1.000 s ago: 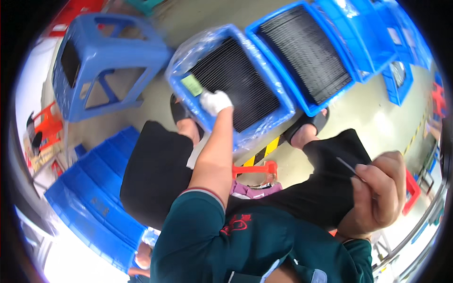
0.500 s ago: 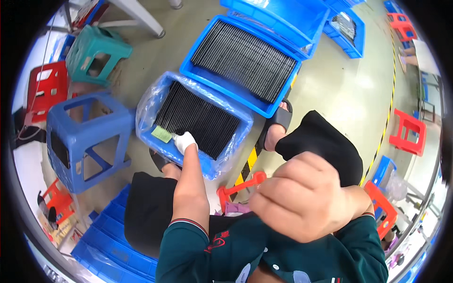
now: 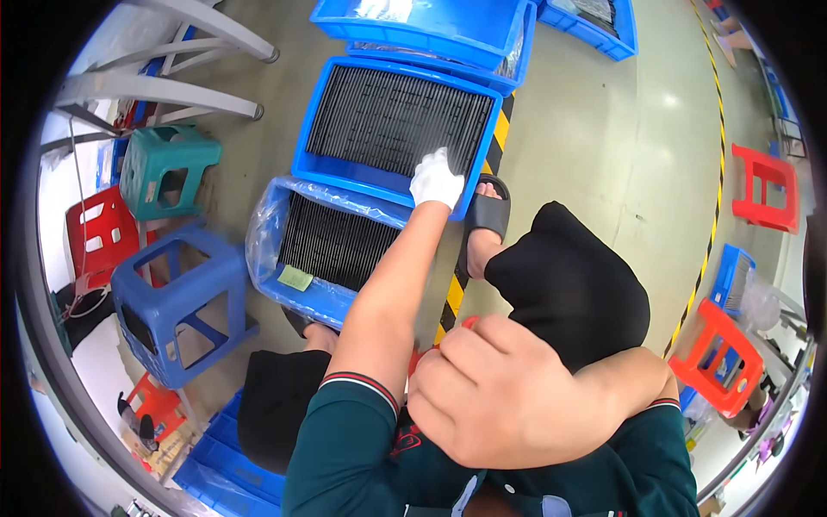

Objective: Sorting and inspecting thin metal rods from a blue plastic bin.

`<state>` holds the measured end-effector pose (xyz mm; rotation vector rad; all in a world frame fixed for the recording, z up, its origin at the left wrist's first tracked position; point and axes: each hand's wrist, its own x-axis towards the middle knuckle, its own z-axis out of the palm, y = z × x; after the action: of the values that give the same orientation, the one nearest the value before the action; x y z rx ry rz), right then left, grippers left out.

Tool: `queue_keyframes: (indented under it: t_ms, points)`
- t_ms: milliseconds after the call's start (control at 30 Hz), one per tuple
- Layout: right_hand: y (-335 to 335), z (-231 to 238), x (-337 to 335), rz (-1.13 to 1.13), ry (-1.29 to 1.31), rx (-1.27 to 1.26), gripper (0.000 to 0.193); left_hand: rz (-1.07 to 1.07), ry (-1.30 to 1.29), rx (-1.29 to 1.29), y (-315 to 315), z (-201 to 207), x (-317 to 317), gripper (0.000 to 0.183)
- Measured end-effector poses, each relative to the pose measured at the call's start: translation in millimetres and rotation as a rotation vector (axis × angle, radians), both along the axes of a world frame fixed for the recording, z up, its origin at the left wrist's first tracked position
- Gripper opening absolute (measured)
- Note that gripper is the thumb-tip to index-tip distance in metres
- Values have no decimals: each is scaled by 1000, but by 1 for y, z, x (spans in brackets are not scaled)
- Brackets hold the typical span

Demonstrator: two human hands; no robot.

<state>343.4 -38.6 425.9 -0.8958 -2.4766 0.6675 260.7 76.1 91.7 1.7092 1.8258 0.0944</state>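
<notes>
My left hand [image 3: 437, 181], in a white glove, reaches to the near right corner of the farther blue crate [image 3: 312, 170]. Its bunched fingertips touch the rows of thin black strips [image 3: 388, 116] there; whether a strip is between them is hidden. Bare and close to the camera, my right hand [image 3: 495, 392] is curled into a fist in front of my chest. Its palm side is out of sight, so what it may hold does not show. Under my left forearm stands a plastic-lined blue crate [image 3: 323, 303] with more black strips [image 3: 336, 241] and a green paper slip [image 3: 295, 277].
Stacked blue crates [image 3: 422, 26] stand beyond. Left are a blue stool [image 3: 155, 284], a green stool [image 3: 168, 164] and grey table legs [image 3: 172, 90]. Yellow-black tape [image 3: 453, 297] runs beside my sandalled foot [image 3: 487, 215]. Red stools [image 3: 767, 189] are at right.
My left hand has moved from the lined crate's near edge to the farther crate's right side. My right fist has shifted slightly left and down. The view has shifted too.
</notes>
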Motion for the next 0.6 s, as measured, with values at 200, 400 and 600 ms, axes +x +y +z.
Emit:
queue_keyframes:
  t_ms: [200,400,600]
  points:
    - [0,-1,17,-36,58,2,17,-157,230,25,8,-1,23,69]
    - [5,1,27,-69,99,-38,15,-260,248,119,13,-7,33,41]
    - [9,-2,33,-107,138,6,13,-198,331,110,20,-11,37,32]
